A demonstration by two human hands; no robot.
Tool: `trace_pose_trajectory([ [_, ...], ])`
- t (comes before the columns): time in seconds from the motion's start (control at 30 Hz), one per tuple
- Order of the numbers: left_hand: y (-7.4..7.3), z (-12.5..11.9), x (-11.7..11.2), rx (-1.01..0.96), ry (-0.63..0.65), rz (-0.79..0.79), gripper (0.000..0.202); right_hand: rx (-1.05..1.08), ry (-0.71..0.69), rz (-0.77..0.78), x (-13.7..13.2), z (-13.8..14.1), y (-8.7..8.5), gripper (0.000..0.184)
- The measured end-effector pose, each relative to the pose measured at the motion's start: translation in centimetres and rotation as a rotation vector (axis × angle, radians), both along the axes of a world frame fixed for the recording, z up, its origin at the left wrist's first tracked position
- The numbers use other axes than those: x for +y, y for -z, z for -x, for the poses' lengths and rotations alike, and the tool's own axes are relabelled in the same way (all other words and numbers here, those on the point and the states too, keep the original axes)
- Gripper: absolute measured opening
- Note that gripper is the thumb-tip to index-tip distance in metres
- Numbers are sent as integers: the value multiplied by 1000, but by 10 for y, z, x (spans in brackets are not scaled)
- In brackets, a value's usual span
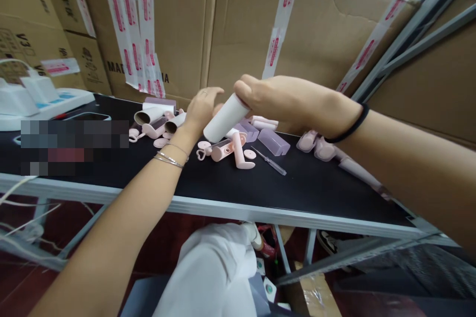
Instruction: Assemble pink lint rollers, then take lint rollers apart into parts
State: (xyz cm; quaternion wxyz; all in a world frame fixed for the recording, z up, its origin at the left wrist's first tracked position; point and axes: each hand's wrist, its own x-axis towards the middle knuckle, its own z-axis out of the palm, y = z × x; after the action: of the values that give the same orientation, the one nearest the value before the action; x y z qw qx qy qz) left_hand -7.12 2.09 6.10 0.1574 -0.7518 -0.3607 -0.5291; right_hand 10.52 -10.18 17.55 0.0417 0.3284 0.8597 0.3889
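My right hand [250, 90] is closed on the upper end of a white paper roll [226, 120], which tilts down to the left above the table. Just left of the roll is my left hand [204, 105], its fingers apart and partly hidden; I see nothing in it. Under and around the hands lie pink plastic roller handles [242, 154], round pink caps [250, 154] and clear purple covers [273, 142]. Other white rolls with brown cardboard cores [148, 116] lie left of my left hand. A small screwdriver [274, 163] with a clear handle rests in front of the covers.
More pink parts [323, 149] lie at the right under my right forearm. On the left, a white power strip [55, 104] with plugs stands beside a blurred-out patch. Tall cardboard boxes [241, 34] wall the back of the black table [316, 188]. Metal shelf posts [397, 44] rise at the right.
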Motion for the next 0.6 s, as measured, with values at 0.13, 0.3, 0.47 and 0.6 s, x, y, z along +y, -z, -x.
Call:
trace_pose_trajectory([
  [0.13,-3,3,-13,-241,143,-118,49,-124,148,-114,3,5,-8,28],
  [0.3,5,-25,-25,35,252,45,64,-104,178,-36,17,17,0,26],
  [0.47,12,-33,-22,-7,225,171,45,-44,174,53,25,23,15,25],
  [0.6,14,-25,-16,80,327,191,38,-68,119,163,36,17,20,27],
])
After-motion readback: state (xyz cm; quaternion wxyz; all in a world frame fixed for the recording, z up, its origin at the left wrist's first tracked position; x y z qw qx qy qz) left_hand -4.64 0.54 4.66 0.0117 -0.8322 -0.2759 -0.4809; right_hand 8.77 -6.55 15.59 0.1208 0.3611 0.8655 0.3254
